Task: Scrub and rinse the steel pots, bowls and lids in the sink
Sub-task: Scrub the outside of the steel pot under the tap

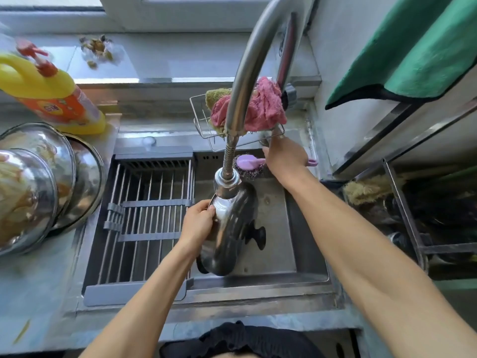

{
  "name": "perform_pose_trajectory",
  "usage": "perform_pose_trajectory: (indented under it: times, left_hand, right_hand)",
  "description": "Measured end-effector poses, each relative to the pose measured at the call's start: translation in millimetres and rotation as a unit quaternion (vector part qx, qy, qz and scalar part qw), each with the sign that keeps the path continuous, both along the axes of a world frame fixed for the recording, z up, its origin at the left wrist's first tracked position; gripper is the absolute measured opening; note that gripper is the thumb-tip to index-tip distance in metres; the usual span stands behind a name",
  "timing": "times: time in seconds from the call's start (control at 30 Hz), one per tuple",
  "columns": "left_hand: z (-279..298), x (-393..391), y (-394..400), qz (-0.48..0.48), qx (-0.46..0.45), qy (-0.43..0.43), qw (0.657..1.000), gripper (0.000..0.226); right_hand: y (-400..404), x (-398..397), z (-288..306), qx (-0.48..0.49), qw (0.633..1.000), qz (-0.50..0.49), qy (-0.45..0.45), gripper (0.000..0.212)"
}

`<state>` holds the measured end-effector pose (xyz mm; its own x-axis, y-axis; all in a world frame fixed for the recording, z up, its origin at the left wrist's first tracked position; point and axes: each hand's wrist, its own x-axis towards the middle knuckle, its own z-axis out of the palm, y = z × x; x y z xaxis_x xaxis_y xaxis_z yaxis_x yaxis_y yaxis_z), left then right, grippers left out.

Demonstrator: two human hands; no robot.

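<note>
Head view, looking down at the sink (271, 282). We hold a steel lid (233, 233) on edge with our left hand (197, 223), fingers and thumb curled over its upper-left rim. Lid sits inside the right basin, directly under the spray head (227, 183) of the tap (247, 68); its black knob (260, 236) points right. Whether water runs, we cannot tell.

Our right hand (282, 153) reaches to the far-right corner of the sink, at the tap lever behind the wire caddy (204, 125). Its fingers are hidden by the back of the hand, so we cannot tell how far they are closed or what they hold.

Other items:
- Wire caddy hangs on the far sink wall, holds a pink cloth (263, 107) and a green-yellow sponge (215, 96).
- Pink-handled scrubber (247, 162) lies just near of the caddy, left of the right hand.
- Drain rack (149, 215) spans the left half of the sink.
- Stacked steel bowls (38, 177) w/ food residue sit on the counter, left of the sink.
- Yellow detergent bottle (51, 91) stands far-left, behind the bowls.
- Green cloth (413, 55) hangs over a shelf at far right.
</note>
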<state>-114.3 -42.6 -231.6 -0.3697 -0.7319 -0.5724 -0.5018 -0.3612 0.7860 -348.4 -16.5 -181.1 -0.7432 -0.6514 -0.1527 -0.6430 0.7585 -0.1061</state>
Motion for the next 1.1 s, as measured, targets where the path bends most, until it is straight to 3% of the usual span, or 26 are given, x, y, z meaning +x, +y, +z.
perform_pose_trajectory:
  times: [0.27,0.43,0.57,0.73,0.8,0.93,1.03,1.1]
  left_hand:
    - [1,1,2,0.004,0.004,-0.001,1.0,0.03]
    - [3,2,3,0.004,0.013,-0.001,1.0,0.029]
    - [7,4,4,-0.005,0.032,0.001,0.999,0.026]
    - [9,14,1,-0.056,0.035,-0.014,0.998,0.025]
    - [9,19,1,-0.07,0.021,-0.019,0.997,0.025]
    - [13,27,4,-0.079,0.0,-0.01,0.997,0.03]
    - [14,27,8,-0.067,-0.006,0.007,0.998,0.035]
    - [13,28,10,-0.068,-0.008,0.012,0.998,0.037]
  right_hand:
    - [3,-8,-7,-0.037,0.998,0.045,-0.02,0.03]
    - [6,-6,-9,-0.053,0.993,0.094,0.036,0.025]
    - [9,-7,-9,-0.103,0.992,0.069,0.008,0.026]
    - [41,10,-10,-0.125,0.987,0.058,-0.078,0.066]
    - [59,18,-3,-0.121,0.982,0.057,-0.131,0.072]
    - [83,41,26,-0.126,0.973,0.1,-0.164,0.057]
    - [85,71,34,-0.049,0.969,0.169,-0.174,0.025]
    - [79,87,32,0.021,0.963,0.23,-0.14,0.016]
